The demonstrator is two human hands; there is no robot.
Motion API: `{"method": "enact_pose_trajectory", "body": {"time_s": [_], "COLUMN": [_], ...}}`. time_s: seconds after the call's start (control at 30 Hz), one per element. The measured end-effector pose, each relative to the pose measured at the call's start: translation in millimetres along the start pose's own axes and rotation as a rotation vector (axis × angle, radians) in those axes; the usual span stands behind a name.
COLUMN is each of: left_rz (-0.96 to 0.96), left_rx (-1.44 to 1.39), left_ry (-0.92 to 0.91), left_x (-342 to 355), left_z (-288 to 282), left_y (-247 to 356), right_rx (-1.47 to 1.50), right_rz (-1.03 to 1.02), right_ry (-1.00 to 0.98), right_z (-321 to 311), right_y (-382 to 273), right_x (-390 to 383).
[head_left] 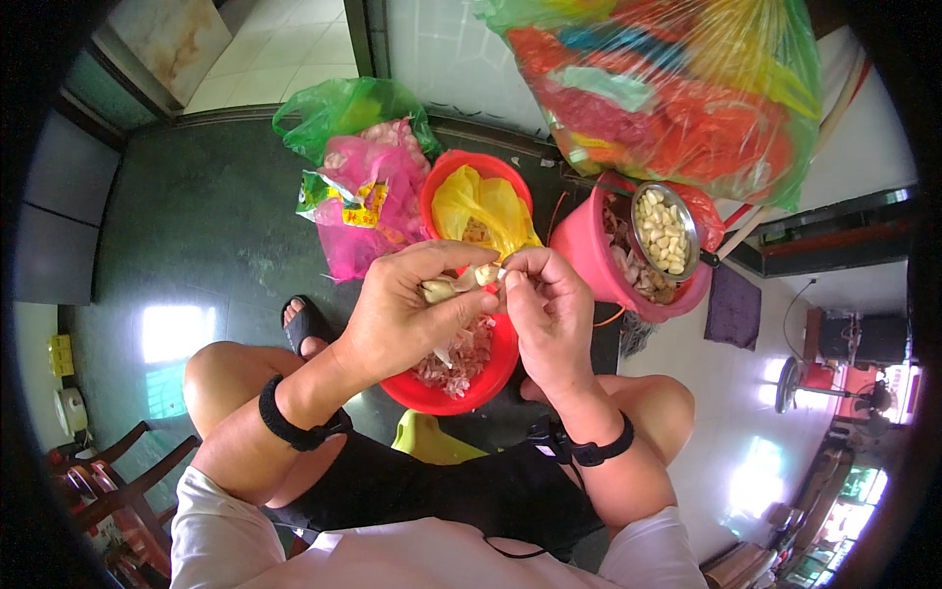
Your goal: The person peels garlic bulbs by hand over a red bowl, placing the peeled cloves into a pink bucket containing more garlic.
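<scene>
My left hand (pixel 402 309) is closed around garlic cloves (pixel 442 289), with one clove (pixel 487 275) pinched toward the fingertips. The thumb and forefinger of my right hand (pixel 548 309) pinch at the tip of that clove, where a small pale bit shows. Both hands meet above a red basin (pixel 498 368) holding loose garlic skins (pixel 459 361). Just beyond stands another red bucket (pixel 432 187), lined with a yellow plastic bag (pixel 471 201). At the right, a metal bowl of peeled garlic cloves (pixel 663 234) rests on a pink bucket (pixel 581 240) with more skins inside.
A pink bag of garlic (pixel 368 206) and a green plastic bag (pixel 358 108) lie on the dark floor. A large clear bag stuffed with coloured plastic bags (pixel 677 98) fills the upper right. My sandalled foot (pixel 306 324) is left of the basin. A fan (pixel 788 385) stands far right.
</scene>
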State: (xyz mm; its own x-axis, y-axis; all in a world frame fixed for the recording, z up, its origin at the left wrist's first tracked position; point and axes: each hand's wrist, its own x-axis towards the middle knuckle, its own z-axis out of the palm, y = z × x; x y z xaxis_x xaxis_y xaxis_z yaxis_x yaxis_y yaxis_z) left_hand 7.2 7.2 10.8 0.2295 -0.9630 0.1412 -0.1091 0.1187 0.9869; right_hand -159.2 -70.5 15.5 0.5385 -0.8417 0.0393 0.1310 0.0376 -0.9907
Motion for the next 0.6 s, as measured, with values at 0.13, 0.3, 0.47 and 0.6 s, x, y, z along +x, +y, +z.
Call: {"method": "enact_pose_trajectory", "body": {"time_s": [0.13, 0.3, 0.47, 0.6], "left_rz": [0.099, -0.135, 0.013, 0.210], "left_rx": [0.013, -0.341, -0.083, 0.184], "left_ry": [-0.002, -0.005, 0.000, 0.038], "left_x": [2.4, -2.6, -1.5, 1.3], "left_z": [-4.0, -3.3, -11.9, -12.4], "left_y": [-3.0, 6.9, 3.2, 4.3], "right_rx": [0.007, 0.184, -0.319, -0.638], "right_rz": [0.022, 0.033, -0.290, -0.521], "right_ry": [-0.032, -0.048, 0.001, 0.019], "right_z": [3.6, -1.1, -5.8, -2.1], "right_y": [-6.0, -1.4, -2.8, -15.7], "right_x": [-2.7, -1.0, 7.5, 4.4]}}
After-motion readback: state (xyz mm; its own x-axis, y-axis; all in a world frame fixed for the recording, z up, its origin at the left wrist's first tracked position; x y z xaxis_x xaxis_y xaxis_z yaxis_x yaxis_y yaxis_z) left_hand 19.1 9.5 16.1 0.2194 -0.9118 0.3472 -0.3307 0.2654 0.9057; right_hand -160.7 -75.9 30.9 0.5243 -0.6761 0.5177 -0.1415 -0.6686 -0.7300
